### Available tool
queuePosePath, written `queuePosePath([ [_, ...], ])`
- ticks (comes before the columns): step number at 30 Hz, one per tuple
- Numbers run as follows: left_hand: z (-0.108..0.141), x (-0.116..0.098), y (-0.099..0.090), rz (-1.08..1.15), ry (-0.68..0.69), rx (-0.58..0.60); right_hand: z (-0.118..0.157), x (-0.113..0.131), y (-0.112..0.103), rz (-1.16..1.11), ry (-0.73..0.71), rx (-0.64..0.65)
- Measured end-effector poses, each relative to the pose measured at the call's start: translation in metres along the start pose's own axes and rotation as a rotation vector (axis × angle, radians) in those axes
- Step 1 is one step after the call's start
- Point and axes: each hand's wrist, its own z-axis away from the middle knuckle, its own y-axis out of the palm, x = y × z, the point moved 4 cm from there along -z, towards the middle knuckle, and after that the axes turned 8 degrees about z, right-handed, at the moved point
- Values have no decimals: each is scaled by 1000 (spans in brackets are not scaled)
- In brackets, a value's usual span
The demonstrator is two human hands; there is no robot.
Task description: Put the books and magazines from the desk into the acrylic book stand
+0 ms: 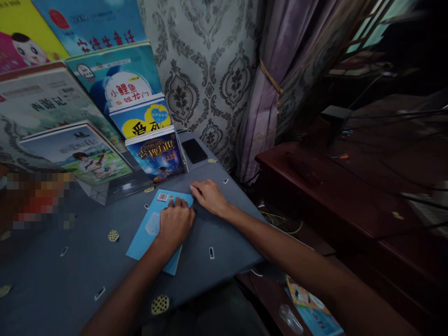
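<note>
A light blue book (147,240) lies closed and at a slant on the table, with a barcode label near its top edge. My left hand (177,221) is on its upper right part, fingers bent and pressed against the cover near the right edge. Just beyond the book's top right corner is my right hand (210,197). Its fingers are drawn together, their tips at or very near that corner; whether they pinch anything is hidden.
A clear display rack (122,191) with several picture books stands at the back left. Behind my hands lies a black phone (195,150) on the grey-blue tablecloth (87,261). To the right are a dark red wooden desk (315,186) and loose cables. A pixelated patch covers the left edge.
</note>
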Motion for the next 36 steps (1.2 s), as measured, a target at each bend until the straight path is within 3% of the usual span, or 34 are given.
queuePosePath([
  [4, 0, 1, -1, 9, 6, 13, 1, 4, 2, 149, -5, 81],
  [7, 5, 12, -4, 45, 85, 40, 5, 8, 0, 204, -4, 102],
  [11, 31, 50, -6, 135, 281, 154, 9, 12, 1, 196, -48, 83],
  [15, 70, 95, -2, 234, 385, 251, 7, 15, 12, 102, -139, 102],
  [18, 91, 107, 5, 247, 411, 303, -2, 18, 25, 31, -216, 136],
  [22, 98, 95, 16, 205, 361, 259, -27, 26, 42, -53, -263, 225],
  [29, 87, 44, 14, 146, 268, 170, -64, 57, 68, -191, -321, 371],
  [33, 78, 21, 5, 84, 149, 118, -67, 62, 74, -298, -309, 401],
  [36, 73, 7, -1, 57, 60, 107, -53, 49, 66, -403, -248, 365],
])
